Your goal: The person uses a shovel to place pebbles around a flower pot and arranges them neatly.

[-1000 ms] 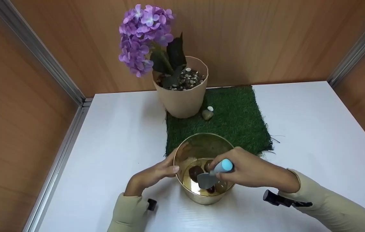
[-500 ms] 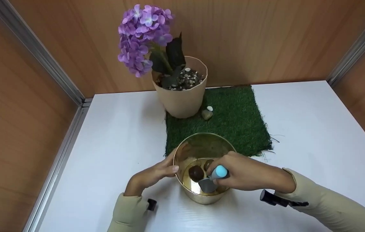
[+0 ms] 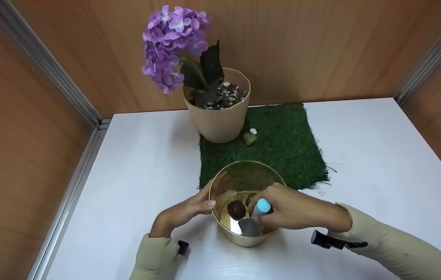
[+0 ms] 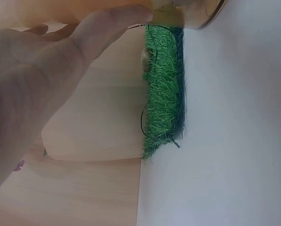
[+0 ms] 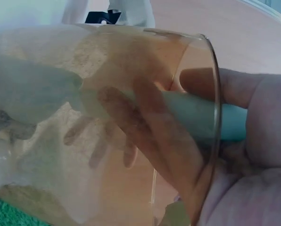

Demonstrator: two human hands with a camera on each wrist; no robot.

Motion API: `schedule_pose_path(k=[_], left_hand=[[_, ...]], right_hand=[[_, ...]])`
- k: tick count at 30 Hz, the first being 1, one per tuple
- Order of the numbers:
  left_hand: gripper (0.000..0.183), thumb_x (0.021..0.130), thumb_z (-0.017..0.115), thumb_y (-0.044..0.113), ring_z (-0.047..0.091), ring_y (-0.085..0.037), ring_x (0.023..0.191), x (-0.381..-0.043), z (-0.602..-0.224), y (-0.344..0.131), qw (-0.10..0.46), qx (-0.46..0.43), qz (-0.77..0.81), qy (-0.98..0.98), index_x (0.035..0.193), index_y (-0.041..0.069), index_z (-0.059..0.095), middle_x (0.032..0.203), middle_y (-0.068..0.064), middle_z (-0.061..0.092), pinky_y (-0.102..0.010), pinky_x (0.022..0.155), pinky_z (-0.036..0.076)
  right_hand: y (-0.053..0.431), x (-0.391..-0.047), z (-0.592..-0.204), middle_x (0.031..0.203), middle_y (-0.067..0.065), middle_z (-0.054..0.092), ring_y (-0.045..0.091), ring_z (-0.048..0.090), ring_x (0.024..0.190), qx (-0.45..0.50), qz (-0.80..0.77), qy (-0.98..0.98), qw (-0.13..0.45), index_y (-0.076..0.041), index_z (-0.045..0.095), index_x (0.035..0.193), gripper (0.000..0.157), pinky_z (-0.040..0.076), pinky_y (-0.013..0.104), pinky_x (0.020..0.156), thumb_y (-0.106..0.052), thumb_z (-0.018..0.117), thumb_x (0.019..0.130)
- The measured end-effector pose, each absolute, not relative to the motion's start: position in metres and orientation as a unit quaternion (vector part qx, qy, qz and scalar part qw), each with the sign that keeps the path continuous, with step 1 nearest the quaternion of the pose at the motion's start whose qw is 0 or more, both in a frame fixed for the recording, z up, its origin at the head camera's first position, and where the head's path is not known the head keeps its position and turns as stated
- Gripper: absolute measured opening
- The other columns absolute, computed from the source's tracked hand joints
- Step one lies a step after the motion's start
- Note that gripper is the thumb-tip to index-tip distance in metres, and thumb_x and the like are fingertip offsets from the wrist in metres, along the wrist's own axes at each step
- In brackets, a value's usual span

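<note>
A see-through amber-tinted bucket [image 3: 239, 239] stands on the white table at the front edge of a grass mat [image 3: 282, 136]. My left hand [image 3: 183, 212] holds its left side, thumb in front and fingers further back on the wall. Inside the bucket, my right hand [image 3: 296, 208] grips a small trowel [image 3: 250, 226] by its grey handle with a light-blue end. In the right wrist view the fingers wrap the handle, and the trowel blade [image 5: 37, 92] points toward the bottom. A dark brown stone [image 3: 236, 210] lies left of the blade; another stone is partly hidden by the right hand.
Behind the bucket, a beige flowerpot [image 3: 218, 124] with a purple hydrangea [image 3: 173, 42] and pebbly soil stands on the mat's back left part. A grey-brown stone [image 3: 250, 139] and a white pebble [image 3: 253, 131] lie beside it. Wood panels [image 3: 321, 50] enclose the table.
My right hand has shifted a little left and toward me inside the bucket, bringing the trowel blade lower in view and its handle more upright. The left hand and bucket have hardly moved.
</note>
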State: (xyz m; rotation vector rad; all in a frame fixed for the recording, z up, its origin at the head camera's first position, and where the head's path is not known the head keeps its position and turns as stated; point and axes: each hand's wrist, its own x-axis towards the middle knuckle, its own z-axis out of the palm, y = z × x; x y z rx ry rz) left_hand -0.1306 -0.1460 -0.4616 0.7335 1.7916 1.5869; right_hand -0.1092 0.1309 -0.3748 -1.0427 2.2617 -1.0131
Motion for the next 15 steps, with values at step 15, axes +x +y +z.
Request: schedule_pose_path(k=[15], left_hand=[[0.072, 0.094, 0.043, 0.043, 0.015, -0.026, 0.137, -0.1305, -0.4609, -0.1474, 0.319, 0.271, 0.598, 0.683, 0.149, 0.034, -0.003, 0.154, 0.003, -0.002, -0.043, 0.099, 0.034]], right_hand=[[0.1282, -0.1148, -0.374, 0.077, -0.009, 0.068, 0.002, 0.056, 0.059, -0.339, -0.378, 0.835, 0.213, -0.02, 0.073, 0.084, 0.023, 0.048, 0.024, 0.055, -0.003, 0.058, 0.081]])
